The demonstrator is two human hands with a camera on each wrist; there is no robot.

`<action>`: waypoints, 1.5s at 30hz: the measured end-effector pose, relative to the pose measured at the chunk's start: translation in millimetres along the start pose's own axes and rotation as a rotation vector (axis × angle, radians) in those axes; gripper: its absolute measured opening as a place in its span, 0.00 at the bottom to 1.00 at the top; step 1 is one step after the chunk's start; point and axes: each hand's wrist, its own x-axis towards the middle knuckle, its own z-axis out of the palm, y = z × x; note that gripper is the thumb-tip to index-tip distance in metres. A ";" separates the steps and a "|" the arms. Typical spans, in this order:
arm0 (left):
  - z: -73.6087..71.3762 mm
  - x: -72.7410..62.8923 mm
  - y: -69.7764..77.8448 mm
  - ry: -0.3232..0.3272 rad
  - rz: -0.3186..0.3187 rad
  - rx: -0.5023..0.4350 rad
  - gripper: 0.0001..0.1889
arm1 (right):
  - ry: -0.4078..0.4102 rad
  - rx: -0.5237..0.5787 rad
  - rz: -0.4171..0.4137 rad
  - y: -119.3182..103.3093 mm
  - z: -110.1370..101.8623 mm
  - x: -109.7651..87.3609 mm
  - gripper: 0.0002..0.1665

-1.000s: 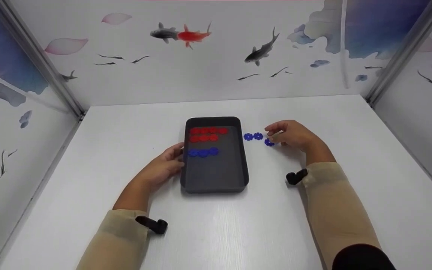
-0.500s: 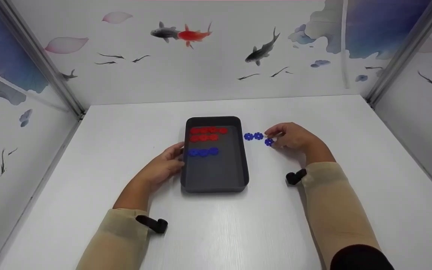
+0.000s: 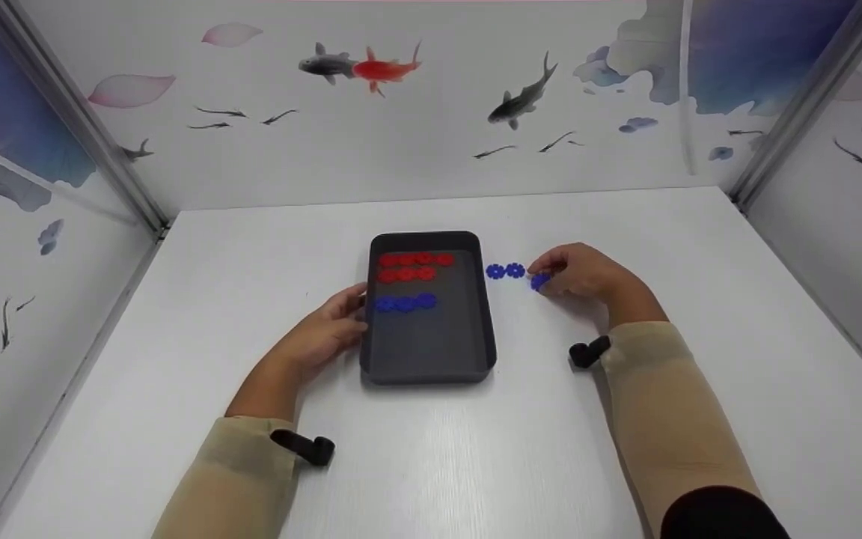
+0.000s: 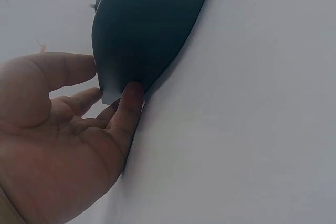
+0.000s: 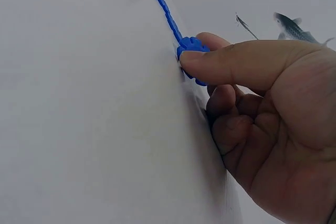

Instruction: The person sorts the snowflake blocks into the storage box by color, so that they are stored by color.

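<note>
A dark grey tray [image 3: 432, 352] lies on the table, with red notched discs [image 3: 406, 274] in two rows and blue notched discs [image 3: 405, 304] in one row inside it. My left hand [image 3: 324, 335] touches the tray's left wall; the left wrist view shows its fingertips against the side of the tray [image 4: 147, 24]. Right of the tray, my right hand [image 3: 584, 275] pinches a blue flower-shaped disc [image 5: 192, 48] between thumb and index finger, tilted up on its edge. Two more blue discs [image 3: 505, 271] lie flat between the tray and that hand.
The white table [image 3: 416, 457] runs back to a wall [image 3: 431, 142] printed with fish. Side panels [image 3: 842, 224] with metal corner posts enclose it left and right. A black wrist mount [image 3: 590, 352] sticks out from each beige sleeve.
My right thumb has closed on the blue disc, which now tilts up off its flat position between the fingers. The left hand and the tray have stayed put.
</note>
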 end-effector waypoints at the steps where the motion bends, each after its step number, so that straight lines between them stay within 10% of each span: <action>1: -0.2 -0.2 -0.1 -0.001 0.000 0.005 0.42 | 0.003 -0.009 -0.003 0.3 -0.1 0.1 0.19; 18: -0.5 0.7 -1.5 -0.001 0.005 -0.004 0.41 | -0.043 0.028 -0.066 -6.7 -6.5 -2.3 0.14; 30: -0.2 1.0 0.1 -0.006 0.003 -0.010 0.42 | -0.004 0.297 -0.263 -58.5 7.1 -18.8 0.14; 45: -1.4 1.6 -1.3 -0.015 0.014 -0.019 0.41 | -0.195 0.196 -0.351 -116.6 48.5 -11.7 0.13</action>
